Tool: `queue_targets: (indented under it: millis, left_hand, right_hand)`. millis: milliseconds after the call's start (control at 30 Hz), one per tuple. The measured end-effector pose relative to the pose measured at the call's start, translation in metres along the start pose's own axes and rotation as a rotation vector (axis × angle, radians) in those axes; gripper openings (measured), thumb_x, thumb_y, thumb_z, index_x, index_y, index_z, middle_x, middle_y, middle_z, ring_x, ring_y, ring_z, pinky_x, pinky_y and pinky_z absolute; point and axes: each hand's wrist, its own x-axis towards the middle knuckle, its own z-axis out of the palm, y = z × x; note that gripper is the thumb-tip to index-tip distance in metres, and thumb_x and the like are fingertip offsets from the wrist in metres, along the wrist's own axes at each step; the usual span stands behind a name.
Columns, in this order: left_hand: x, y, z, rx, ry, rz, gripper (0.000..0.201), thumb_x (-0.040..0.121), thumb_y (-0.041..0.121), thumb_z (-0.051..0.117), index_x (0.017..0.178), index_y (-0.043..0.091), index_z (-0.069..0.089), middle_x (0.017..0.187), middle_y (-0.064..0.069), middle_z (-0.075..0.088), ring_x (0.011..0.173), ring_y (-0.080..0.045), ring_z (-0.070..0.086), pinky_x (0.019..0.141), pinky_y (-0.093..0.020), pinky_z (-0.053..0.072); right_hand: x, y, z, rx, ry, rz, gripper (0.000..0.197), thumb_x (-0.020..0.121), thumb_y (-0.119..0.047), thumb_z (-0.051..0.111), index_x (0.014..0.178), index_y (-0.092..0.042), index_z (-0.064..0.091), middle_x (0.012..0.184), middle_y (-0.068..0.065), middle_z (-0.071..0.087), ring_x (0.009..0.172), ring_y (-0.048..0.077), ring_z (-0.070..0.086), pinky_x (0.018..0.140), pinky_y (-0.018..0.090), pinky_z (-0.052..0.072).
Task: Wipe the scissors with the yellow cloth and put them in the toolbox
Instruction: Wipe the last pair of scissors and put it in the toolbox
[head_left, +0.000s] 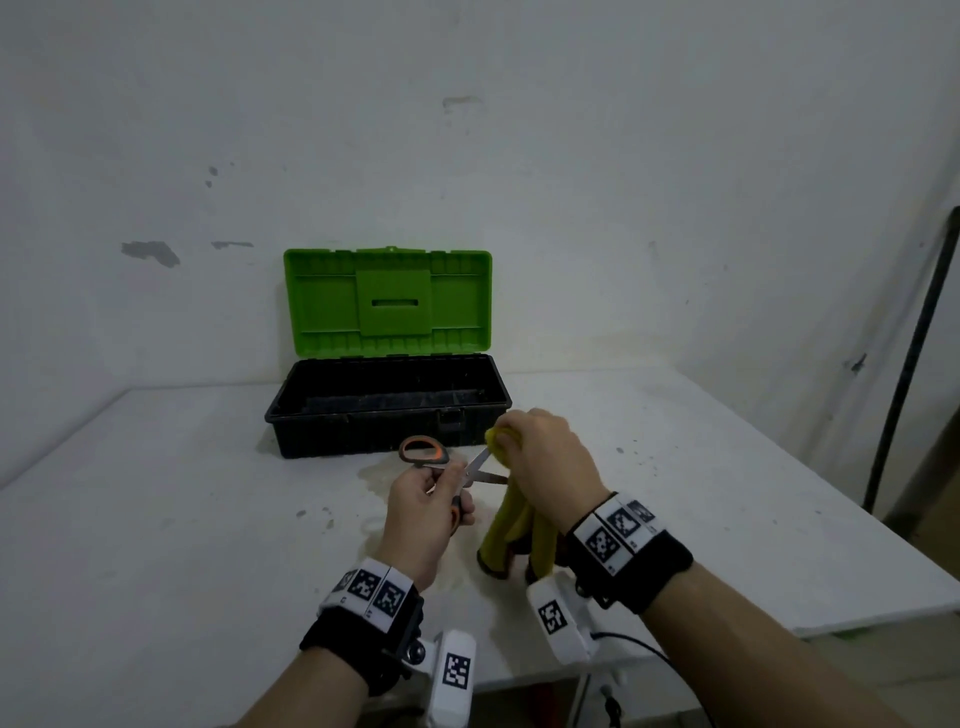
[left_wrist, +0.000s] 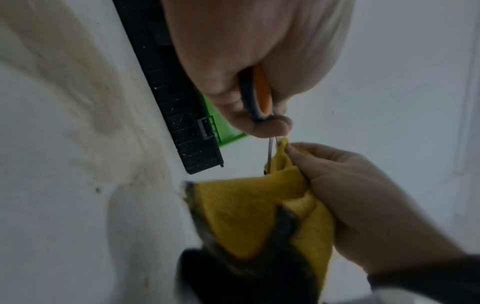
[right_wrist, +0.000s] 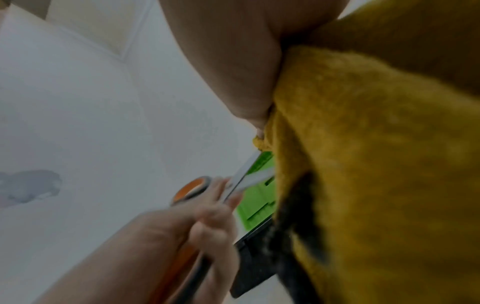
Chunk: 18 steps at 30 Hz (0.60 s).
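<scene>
Fingers (head_left: 460, 506) of our left hand (head_left: 423, 512) curl around one handle of the scissors (head_left: 449, 465), pinching it near the pivot, while the other orange-lined handle loop sticks out to the far left, free of the hand. We see the blades spread apart, pointing right toward our right hand (head_left: 545, 462). That hand's fingers are curled around the bunched top of the yellow cloth (head_left: 511, 525), gripping it against the upper blade; the lower blade's tip ends just beside the cloth. From the left wrist view the cloth folds around a blade just past our left fingertips. The rest of the cloth hangs down from the right hand, its dark-edged lower end near the white table (head_left: 156, 519). Just beyond both hands sits the toolbox (head_left: 387, 410), its green lid standing upright against the wall and its black tray open.
</scene>
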Motion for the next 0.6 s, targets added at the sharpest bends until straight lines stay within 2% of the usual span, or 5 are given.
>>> queue_targets:
  millis: [100,167,300,500,600]
  left_hand:
    - [0.000,-0.003,-0.004,0.018,0.016,0.000,0.026,0.103,0.020,0.054,0.090,-0.001,0.063,0.059,-0.008,0.058,0.051,-0.014,0.054,0.051,-0.024,0.050]
    - [0.001,-0.004,-0.005,0.028,0.023,0.000,0.026,0.102,0.021,0.054,0.089,0.000,0.063,0.061,-0.009,0.059,0.052,-0.016,0.055,0.052,-0.024,0.050]
    - [0.001,-0.001,-0.003,0.032,0.002,0.010,0.025,0.103,0.020,0.053,0.096,-0.002,0.063,0.062,-0.010,0.059,0.051,-0.016,0.055,0.051,-0.022,0.049]
    - [-0.001,-0.002,-0.005,0.055,-0.002,0.022,0.025,0.102,0.020,0.054,0.094,-0.001,0.064,0.063,-0.012,0.058,0.049,-0.013,0.055,0.051,-0.024,0.050]
    - [0.003,-0.005,-0.007,0.020,0.036,-0.023,0.027,0.103,0.021,0.053,0.091,-0.001,0.063,0.064,-0.011,0.059,0.052,-0.015,0.055,0.051,-0.025,0.050]
  right_hand:
    - [0.010,0.011,-0.010,0.005,0.055,0.086,0.022,0.101,-0.027,0.044,0.108,-0.023,0.065,0.100,0.004,0.060,0.089,0.025,0.059,0.073,0.037,0.051]
    - [0.008,0.007,-0.009,0.034,0.070,0.049,0.020,0.100,-0.029,0.046,0.105,-0.024,0.065,0.098,0.002,0.060,0.088,0.023,0.059,0.074,0.039,0.052]
    - [-0.006,-0.011,0.004,0.018,-0.019,-0.069,0.019,0.100,-0.033,0.047,0.104,-0.026,0.063,0.099,0.000,0.058,0.087,0.023,0.058,0.074,0.042,0.053]
    - [0.009,0.007,-0.006,0.023,0.048,0.051,0.018,0.100,-0.029,0.048,0.104,-0.024,0.064,0.098,0.002,0.059,0.090,0.025,0.059,0.074,0.038,0.051]
    - [0.005,0.004,-0.009,0.104,0.074,0.002,0.014,0.098,-0.031,0.051,0.100,-0.025,0.063,0.095,-0.001,0.062,0.086,0.020,0.059,0.075,0.041,0.054]
